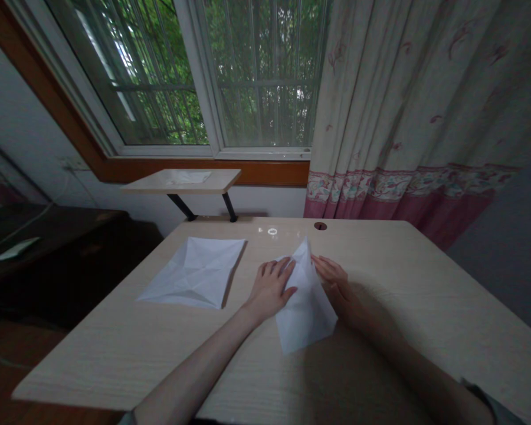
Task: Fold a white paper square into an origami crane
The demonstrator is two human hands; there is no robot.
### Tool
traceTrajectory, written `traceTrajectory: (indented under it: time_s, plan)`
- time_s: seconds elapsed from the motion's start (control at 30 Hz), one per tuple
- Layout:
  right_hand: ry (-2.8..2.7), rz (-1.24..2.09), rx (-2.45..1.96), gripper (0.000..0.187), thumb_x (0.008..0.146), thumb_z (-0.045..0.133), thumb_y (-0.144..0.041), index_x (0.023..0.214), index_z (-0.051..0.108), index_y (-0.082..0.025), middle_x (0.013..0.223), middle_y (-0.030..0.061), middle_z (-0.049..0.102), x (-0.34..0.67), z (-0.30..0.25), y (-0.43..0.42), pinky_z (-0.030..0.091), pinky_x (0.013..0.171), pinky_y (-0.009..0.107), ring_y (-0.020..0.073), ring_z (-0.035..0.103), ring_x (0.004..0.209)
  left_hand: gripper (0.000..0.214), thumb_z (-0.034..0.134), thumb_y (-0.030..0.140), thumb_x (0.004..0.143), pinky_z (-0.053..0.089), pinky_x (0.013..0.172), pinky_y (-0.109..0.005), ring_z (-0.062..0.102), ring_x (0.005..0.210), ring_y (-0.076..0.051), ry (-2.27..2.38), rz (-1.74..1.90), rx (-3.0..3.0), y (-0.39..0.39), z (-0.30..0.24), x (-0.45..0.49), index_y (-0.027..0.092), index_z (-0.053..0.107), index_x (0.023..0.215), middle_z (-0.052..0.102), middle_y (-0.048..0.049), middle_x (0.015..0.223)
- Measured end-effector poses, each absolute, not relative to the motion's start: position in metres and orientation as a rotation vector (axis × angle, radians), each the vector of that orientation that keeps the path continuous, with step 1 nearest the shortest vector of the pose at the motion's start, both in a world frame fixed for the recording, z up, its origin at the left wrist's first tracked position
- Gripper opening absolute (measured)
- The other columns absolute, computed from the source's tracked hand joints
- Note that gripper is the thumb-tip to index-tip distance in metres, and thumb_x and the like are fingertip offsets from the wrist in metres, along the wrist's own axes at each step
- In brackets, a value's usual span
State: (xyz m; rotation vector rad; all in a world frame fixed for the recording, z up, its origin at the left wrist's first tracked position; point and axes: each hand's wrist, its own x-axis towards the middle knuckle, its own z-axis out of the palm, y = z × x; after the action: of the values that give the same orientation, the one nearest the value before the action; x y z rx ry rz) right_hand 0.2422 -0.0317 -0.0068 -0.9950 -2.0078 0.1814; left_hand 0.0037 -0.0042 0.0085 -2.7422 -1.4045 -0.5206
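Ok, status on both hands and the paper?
Left hand spread on folded paper. Right hand at its right edge. Creased white sheet lies apart to the left, not in the way.

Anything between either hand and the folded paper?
Nothing visible: the left hand rests on the folded paper, and the right hand is at its right edge. The other sheet lies apart, to the left.

Barred window (207, 82), patterned curtain (398, 106)
Green foliage (181, 118) shows outside; the curtain turns pink low down; left of it, a raised shelf (223, 179) stands on black legs (230, 208).
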Motion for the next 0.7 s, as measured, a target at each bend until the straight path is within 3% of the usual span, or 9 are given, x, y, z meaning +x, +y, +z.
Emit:
traceTrajectory:
  time_s: [0.27,0.47,0.7]
  plan:
    - [-2.021,0.269,-0.956,0.053,0.103,0.021,-0.049,0.152,0.034,-0.034,0.154,0.0025,0.043,0.242,-0.005,-0.034,0.027,0.118,0.051,0.0257,0.035,0.142,0.064,0.055,0.045,0.091,0.037,0.1,-0.054,0.046,0.126,-0.035,-1.465,-0.448,-2.728,-0.004,0.008,0.006,0.03,0.035,0.15,0.041,-0.0112,0.152]
    - [-2.021,0.263,-0.95,0.051,0.103,0.025,-0.049,0.15,0.038,-0.035,0.15,0.0025,0.048,0.241,-0.006,-0.035,0.032,0.116,0.051,0.0276,0.038,0.141,0.06,0.06,0.046,0.088,0.039,0.098,-0.055,0.049,0.123,-0.034,-1.478,-0.47,-2.721,-0.001,0.009,0.007,0.027,0.046,0.143,0.044,-0.0125,0.148]
    - [-2.117,0.297,-0.958,0.055,0.102,0.021,-0.055,0.149,0.041,-0.034,0.148,0.0034,0.051,0.239,-0.004,-0.036,0.031,0.115,0.051,0.026,0.043,0.138,0.034,0.05,0.03,0.096,0.039,0.106,-0.048,0.048,0.127,-0.027,-1.624,-1.024,-2.603,0.007,0.005,0.001,0.024,0.059,0.128,0.055,-0.0089,0.139]
